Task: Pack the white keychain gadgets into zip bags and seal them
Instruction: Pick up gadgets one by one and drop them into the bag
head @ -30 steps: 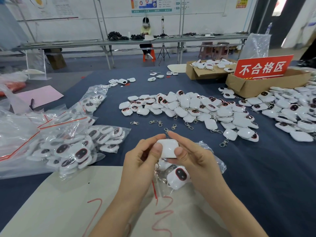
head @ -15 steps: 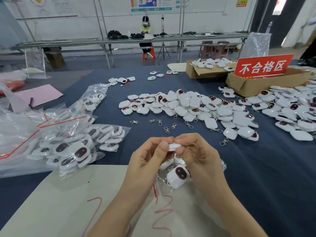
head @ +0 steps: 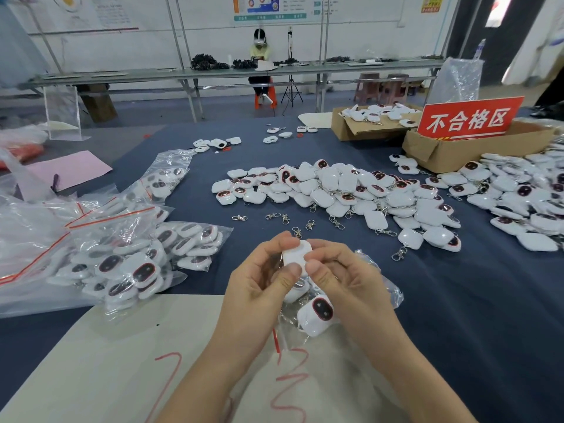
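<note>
Gadget-strewn blue table

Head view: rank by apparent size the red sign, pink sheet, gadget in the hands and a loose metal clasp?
1. Red sign and pink sheet: about alike, not ranked.
2. held gadget, nearest the camera.
3. loose clasp.

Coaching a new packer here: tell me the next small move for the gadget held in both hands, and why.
Probably lower the gadget into the zip bag beneath it: the left hand and right hand pinch it just above the bag, which already holds a second gadget.
</note>
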